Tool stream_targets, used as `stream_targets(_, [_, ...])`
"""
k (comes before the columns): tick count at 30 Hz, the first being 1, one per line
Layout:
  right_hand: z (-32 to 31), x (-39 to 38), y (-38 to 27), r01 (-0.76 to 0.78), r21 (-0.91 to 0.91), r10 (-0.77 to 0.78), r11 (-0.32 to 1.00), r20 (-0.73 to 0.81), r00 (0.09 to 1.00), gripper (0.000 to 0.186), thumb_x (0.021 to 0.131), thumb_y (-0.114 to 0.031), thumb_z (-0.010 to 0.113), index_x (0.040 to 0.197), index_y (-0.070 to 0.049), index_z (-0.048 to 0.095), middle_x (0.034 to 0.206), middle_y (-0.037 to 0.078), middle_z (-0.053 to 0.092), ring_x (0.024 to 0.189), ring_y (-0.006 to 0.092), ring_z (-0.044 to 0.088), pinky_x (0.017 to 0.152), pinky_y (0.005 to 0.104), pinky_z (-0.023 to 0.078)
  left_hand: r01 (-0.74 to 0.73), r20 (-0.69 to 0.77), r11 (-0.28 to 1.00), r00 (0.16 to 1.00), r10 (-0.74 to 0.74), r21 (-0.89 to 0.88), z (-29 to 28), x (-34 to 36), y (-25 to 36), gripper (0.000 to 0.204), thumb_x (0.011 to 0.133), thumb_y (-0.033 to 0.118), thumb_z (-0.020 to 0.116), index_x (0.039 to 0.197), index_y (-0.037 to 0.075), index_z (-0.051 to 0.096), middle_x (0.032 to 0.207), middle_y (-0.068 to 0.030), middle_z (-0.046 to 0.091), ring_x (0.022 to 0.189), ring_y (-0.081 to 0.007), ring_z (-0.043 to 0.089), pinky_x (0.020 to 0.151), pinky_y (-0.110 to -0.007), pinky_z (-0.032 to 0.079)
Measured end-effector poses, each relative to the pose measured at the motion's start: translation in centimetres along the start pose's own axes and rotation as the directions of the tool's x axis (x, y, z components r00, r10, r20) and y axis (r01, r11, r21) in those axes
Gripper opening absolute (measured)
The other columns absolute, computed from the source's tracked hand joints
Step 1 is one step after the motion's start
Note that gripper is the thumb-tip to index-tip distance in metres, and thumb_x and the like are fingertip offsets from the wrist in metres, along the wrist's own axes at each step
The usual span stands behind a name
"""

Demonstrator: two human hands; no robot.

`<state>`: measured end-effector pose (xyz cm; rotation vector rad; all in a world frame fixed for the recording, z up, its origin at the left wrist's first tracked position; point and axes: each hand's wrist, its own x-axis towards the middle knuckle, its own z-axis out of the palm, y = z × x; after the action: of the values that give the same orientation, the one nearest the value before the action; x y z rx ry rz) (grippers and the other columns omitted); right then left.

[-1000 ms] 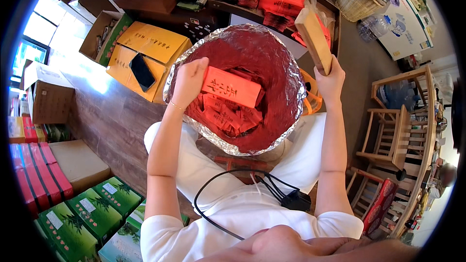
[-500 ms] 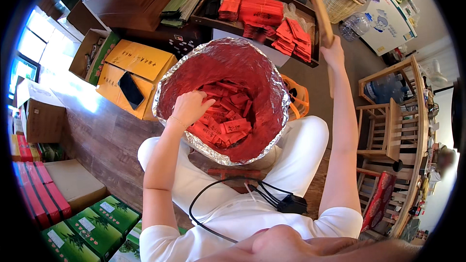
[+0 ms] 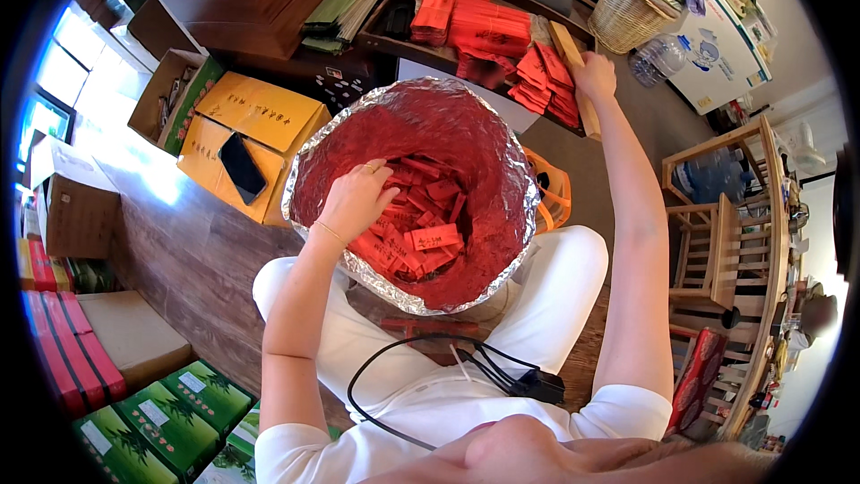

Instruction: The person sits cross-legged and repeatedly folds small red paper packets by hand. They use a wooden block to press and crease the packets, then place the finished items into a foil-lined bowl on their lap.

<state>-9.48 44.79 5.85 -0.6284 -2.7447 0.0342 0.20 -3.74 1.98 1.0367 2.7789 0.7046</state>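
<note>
Two hands — right hand (image 3: 596,77), fingers clamped on the wooden bar (image 3: 565,43); left hand (image 3: 355,199) over red packets (image 3: 434,237), grip unclear. I'd steer the bar clear — red slips (image 3: 543,79) beside it.

The brown floor (image 3: 193,260) gleams brightly toward what looks like a window (image 3: 79,40).

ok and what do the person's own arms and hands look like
Short white sleeves leave the forearms bare. The left hand has a thin gold-coloured bracelet at the wrist and what looks like a ring; no jewellery shows on the right hand.
</note>
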Motion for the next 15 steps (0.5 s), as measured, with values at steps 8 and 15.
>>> stream_targets(8, [-1.1, 0.4, -3.8, -0.014, 0.051, -0.001, 0.999, 0.284, 0.959, 0.059, 0.069, -0.049, 0.077, 0.099, 0.001, 0.07, 0.102, 0.022, 0.068, 0.097, 0.0358, 0.066, 0.085, 0.0417, 0.052, -0.04, -0.074, 0.999, 0.997, 0.038, -0.017, 0.1, 0.0, 0.1, 0.032, 0.089, 0.025, 0.06, 0.112, 0.004, 0.062, 0.126, -0.0129, 0.058, 0.11, -0.0313, 0.058, 0.09, -0.04, 0.049])
stream_targets(15, [-0.9, 1.3, -2.9, -0.002, 0.083, -0.02, 0.997, 0.271, 0.962, 0.048, 0.066, -0.05, 0.079, 0.073, -0.003, 0.072, 0.085, 0.016, 0.071, 0.084, 0.0293, 0.069, 0.076, 0.0388, 0.053, -0.032, -0.084, 0.999, 0.996, 0.031, -0.014, -0.1, 0.0, -0.2, 0.03, 0.089, 0.025, 0.06, 0.112, 0.004, 0.062, 0.126, -0.0121, 0.058, 0.108, -0.0301, 0.059, 0.087, -0.04, 0.05])
